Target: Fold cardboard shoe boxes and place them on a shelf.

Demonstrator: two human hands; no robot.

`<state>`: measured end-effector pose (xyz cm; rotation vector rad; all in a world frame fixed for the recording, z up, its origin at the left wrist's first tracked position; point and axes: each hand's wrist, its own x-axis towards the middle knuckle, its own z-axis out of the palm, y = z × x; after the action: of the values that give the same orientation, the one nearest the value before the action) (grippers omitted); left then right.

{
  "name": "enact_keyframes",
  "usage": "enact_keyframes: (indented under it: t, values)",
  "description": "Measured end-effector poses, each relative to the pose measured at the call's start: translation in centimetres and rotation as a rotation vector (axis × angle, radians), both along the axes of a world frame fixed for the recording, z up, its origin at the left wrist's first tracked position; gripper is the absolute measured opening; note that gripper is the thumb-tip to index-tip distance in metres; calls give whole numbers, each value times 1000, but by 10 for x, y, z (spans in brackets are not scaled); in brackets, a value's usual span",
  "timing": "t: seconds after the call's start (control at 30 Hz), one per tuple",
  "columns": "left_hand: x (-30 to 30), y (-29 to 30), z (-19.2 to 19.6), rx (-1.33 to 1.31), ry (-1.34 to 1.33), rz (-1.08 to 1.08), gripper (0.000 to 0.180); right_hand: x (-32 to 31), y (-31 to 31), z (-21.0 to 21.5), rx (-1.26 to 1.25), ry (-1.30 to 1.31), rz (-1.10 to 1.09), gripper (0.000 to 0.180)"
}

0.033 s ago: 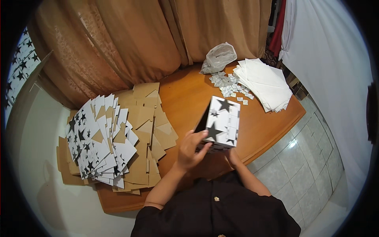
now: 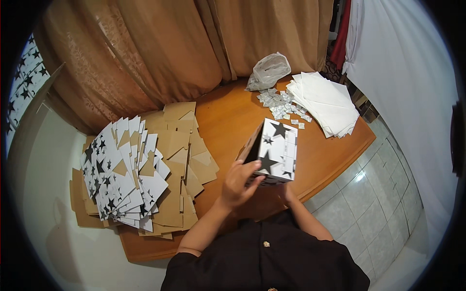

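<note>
At the far left edge, a star-patterned surface (image 2: 26,80) shows behind a pale wall. On the left of the table (image 2: 223,116) lies a loose, fanned pile of white star-printed card pieces (image 2: 104,174), overlapping flat brown cardboard pieces (image 2: 177,150) whose flaps and cut edges point in various directions.

Right of these, the left hand (image 2: 238,184) has the lower left part of a white box with black stars (image 2: 280,148) in its grip, fingers against the side and thumb near the bottom corner. The box is held tilted above the table, close to its front edge, and a dark gap shows along its left side, beside a brown panel (image 2: 251,139). The right hand (image 2: 285,190) is at the box's lower end, mostly hidden behind it; whether its grip is closed cannot be told.

Beyond the box lie a crumpled clear plastic bag (image 2: 272,70), scattered small silvery packets (image 2: 281,105) and, farther right, a stack of white sheets (image 2: 323,104).

The step in hand looks like shaping or closing the box. From this hold, the next move would seem to call for a steady left hand while the right works the lower end, without crushing the walls.
</note>
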<state>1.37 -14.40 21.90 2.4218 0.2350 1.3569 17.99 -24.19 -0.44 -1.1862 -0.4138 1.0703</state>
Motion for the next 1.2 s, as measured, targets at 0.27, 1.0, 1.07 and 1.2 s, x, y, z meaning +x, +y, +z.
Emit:
enact_keyframes:
  t: [0.27, 1.0, 1.07, 1.2]
  values:
    - [45, -32, -58, -38, 173, 10, 58, 34, -35, 120, 331, 470, -131, 67]
    - [60, -49, -144, 219, 468, -25, 24, 46, -63, 137, -335, -1327, 122, 55]
    - [47, -43, -148, 232, 325, 13, 28, 49, -60, 131, -339, -1400, 146, 48]
    - [21, -18, -145, 201, 262, 181, 38, 61, -52, 130, -266, -1316, 35, 35]
